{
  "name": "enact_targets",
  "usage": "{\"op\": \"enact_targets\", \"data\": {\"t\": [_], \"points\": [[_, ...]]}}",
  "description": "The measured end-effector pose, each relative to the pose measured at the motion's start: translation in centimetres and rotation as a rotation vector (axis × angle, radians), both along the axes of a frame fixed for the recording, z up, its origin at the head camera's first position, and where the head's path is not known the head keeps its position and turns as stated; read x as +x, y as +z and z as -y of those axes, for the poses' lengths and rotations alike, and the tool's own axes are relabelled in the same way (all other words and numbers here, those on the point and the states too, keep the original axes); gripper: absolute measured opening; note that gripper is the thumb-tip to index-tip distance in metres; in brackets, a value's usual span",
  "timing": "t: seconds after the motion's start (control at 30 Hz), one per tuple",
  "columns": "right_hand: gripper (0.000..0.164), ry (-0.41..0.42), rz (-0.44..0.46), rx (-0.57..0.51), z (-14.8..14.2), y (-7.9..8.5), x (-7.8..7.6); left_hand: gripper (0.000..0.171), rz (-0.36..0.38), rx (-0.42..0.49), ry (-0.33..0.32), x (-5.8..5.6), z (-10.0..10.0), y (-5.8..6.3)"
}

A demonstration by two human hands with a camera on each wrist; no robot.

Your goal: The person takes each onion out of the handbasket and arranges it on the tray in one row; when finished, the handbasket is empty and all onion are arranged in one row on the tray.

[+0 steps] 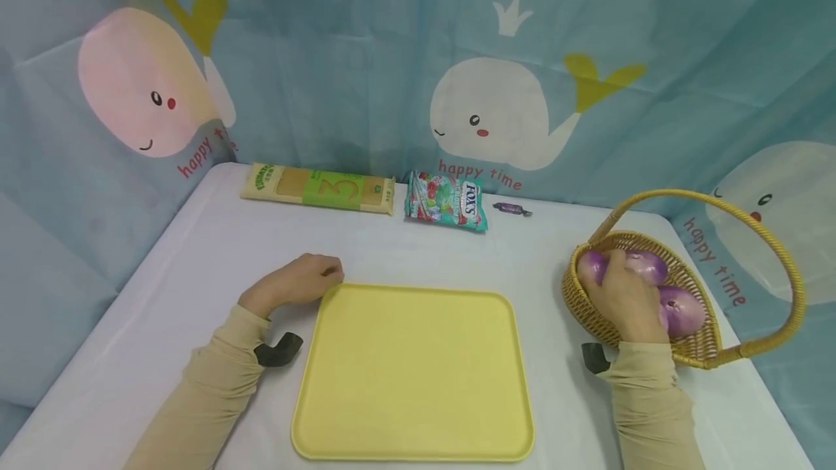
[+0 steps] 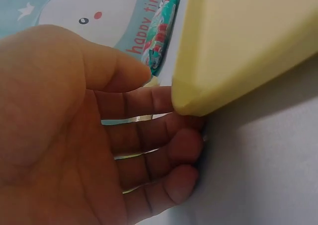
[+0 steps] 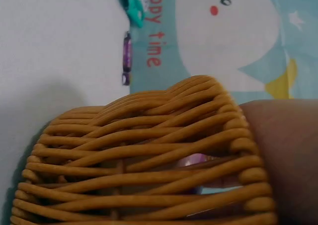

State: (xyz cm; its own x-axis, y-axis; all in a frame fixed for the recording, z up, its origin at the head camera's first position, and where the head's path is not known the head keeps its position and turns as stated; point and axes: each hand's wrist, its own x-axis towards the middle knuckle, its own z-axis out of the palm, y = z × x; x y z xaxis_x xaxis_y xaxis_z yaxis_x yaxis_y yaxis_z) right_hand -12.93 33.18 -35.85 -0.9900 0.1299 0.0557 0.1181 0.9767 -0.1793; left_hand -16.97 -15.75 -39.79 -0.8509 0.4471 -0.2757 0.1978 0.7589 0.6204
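Note:
A wicker basket (image 1: 575,303) with a tall arched handle holds several round, glossy purple onions (image 1: 681,312). My right hand (image 1: 630,303) reaches down into it, with thumb and fingers around the onion (image 1: 591,267) at the basket's left end. In the right wrist view, the woven wall (image 3: 149,150) hides most of that hand. My left hand (image 1: 297,285) rests at the far left corner of a yellow tray (image 1: 414,372). Its fingers are loosely bent and touch the tray's corner in the left wrist view, holding nothing.
Along the back of the white table (image 1: 261,238) lie a pack of noodles (image 1: 318,188), a green Fox's candy bag (image 1: 446,200) and a purple-wrapped candy (image 1: 512,209). A blue whale-print curtain (image 1: 366,78) hangs behind. The basket's handle (image 1: 777,238) arches above the basket's right side.

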Motion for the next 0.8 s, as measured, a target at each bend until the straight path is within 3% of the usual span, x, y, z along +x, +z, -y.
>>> {"op": "enact_targets", "data": {"t": [0.27, 0.43, 0.6, 0.7, 0.8], "points": [[0.055, -0.029, 0.078, -0.058, -0.1, -0.5, -0.2, 0.028, 0.009, 0.014, 0.001, 0.1, 0.0, 0.0], [0.058, -0.048, 0.002, -0.057, 0.0, -0.1, -0.3, 0.027, 0.048, 0.019, 0.005, 0.1, 0.3, 0.0], [0.068, -0.065, -0.158, -0.146, 1.4, 2.0, 0.6, 0.026, 0.055, 0.033, -0.017, 0.0, 0.4, 0.0], [0.069, 0.037, -0.248, -0.213, 3.6, 3.2, 1.3, 0.025, 0.053, 0.042, -0.031, -0.1, 0.7, -0.1], [0.067, 0.231, -0.299, -0.236, 6.4, 3.6, 1.5, 0.022, 0.067, 0.045, -0.033, -0.1, 0.9, -0.1]]}}
